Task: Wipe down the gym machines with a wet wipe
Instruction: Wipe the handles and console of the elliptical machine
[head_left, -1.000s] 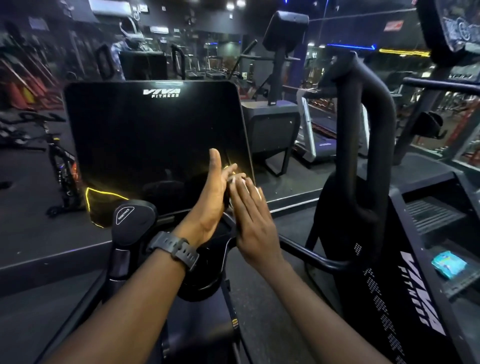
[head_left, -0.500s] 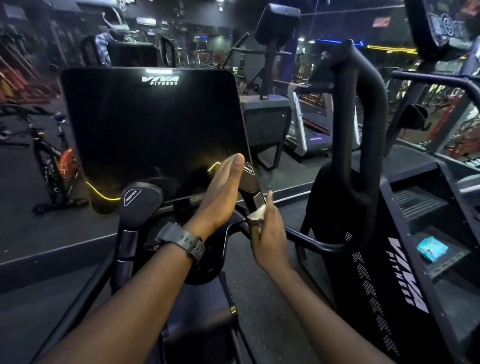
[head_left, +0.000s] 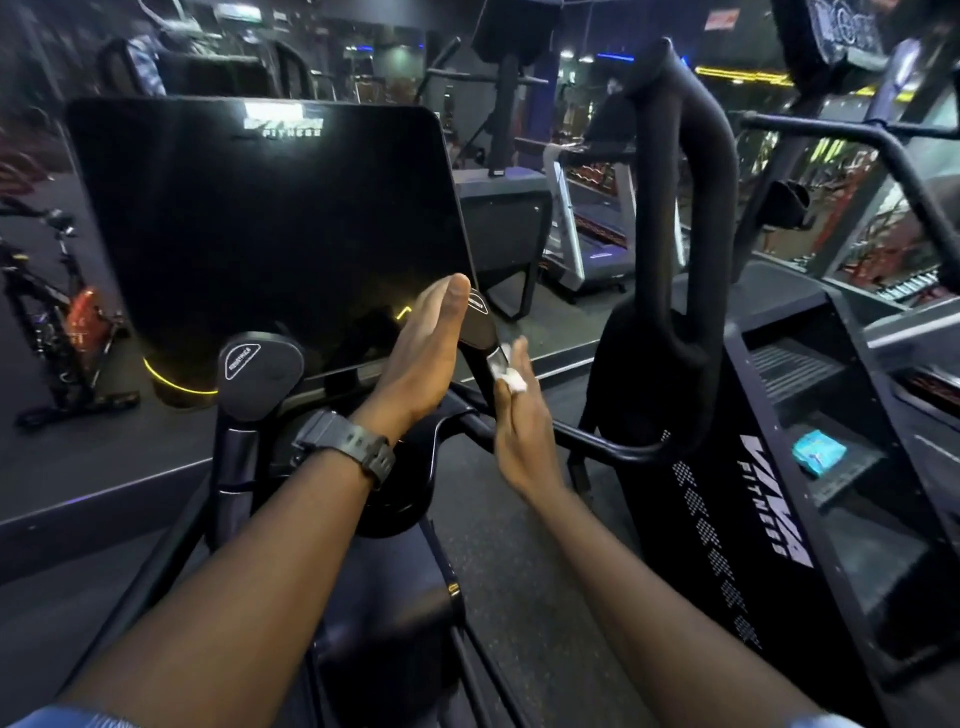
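Note:
The black machine in front of me has a large dark screen (head_left: 270, 223) and two resistance handles below it. My left hand (head_left: 421, 358), a dark watch on its wrist, lies flat with straight fingers against the left side of the right handle (head_left: 480, 325). My right hand (head_left: 519, 431) pinches a small bunched white wet wipe (head_left: 513, 379) and holds it against the right side of that handle's stem. The left handle's round cap (head_left: 260, 369) stands untouched.
A black stair-climber (head_left: 769, 519) with a tall looped handrail (head_left: 675, 208) stands close on the right; a blue wipe packet (head_left: 818, 453) lies on one of its steps. A spin bike (head_left: 67, 322) is at far left. Treadmills and other machines fill the background.
Both hands have dropped from the screen's lower right corner to the right handle. The right hand with the wipe slid down onto the handle's stem.

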